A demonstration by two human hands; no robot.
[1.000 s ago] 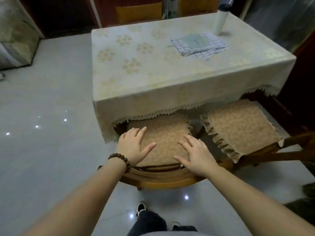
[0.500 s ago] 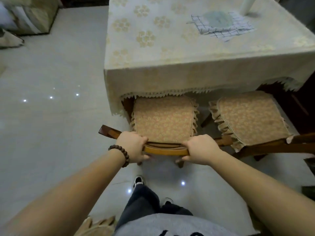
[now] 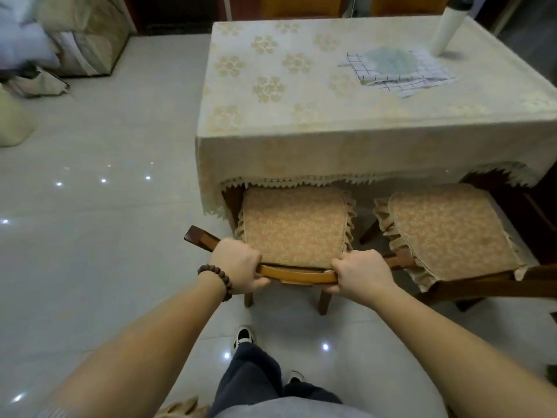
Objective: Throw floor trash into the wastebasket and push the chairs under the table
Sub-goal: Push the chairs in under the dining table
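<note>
We are now gripping the left chair's curved backrest rail [image 3: 297,274], left hand [image 3: 238,265] and right hand [image 3: 360,274] curled round it instead of lying flat on the cushion [image 3: 294,226], sliding its seat partway under the table [image 3: 346,152].

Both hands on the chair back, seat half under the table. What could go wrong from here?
1. The tablecloth's lace fringe hangs right over the seat cushion; pushing on may snag it and drag the cloth, tipping the white bottle.
2. The second chair stands close on the right; the right hand gripping the backrest could get pinched against it.
</note>
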